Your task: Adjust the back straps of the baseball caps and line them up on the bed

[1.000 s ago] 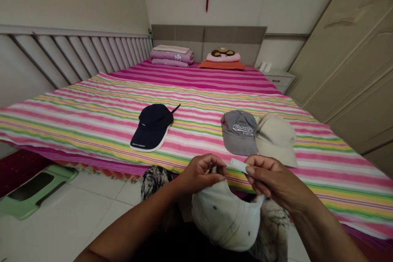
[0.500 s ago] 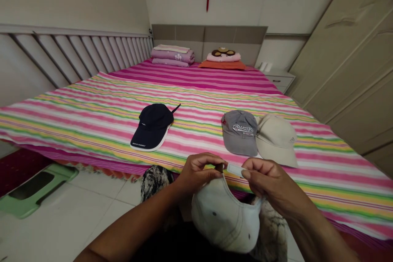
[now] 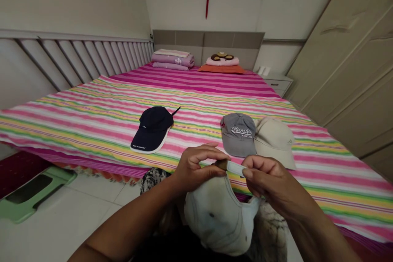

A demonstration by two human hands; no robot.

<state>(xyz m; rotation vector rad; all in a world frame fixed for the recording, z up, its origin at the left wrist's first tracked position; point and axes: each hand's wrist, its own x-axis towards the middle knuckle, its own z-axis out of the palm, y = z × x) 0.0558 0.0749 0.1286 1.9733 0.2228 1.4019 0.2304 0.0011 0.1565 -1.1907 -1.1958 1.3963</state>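
Just below both hands, a pale cap (image 3: 216,219) is being held up near the knees (image 3: 272,229). By the left hand (image 3: 196,168), a small brown piece (image 3: 221,165) at the cap's back edge is being pinched between thumb and fingers. By the right hand (image 3: 270,176), a pale strap (image 3: 235,168) is being pinched near its other end. Neither hand is being spread wide. The strap's left end is being held right against the brown piece; whether it is being pushed through cannot be told.

The cap is being judged light and soft, easy to squash and hard to break. The strap is being judged bendy but a bit stiff, since it is being held out flat. A good hold is being offered by the brown piece on one side and the strap's flat end on the other.

The strap's long way is being lined up from hand to hand, with a small dip toward the right hand. The cap's round top is being hung downward, and its back gap is being turned up toward the hands. The brim is being hidden.

Beyond the left hand, a dark blue cap (image 3: 155,127) is being held up by the bed (image 3: 190,98). Beyond the right hand, a grey cap (image 3: 239,135) is being touched by a beige cap (image 3: 274,139).
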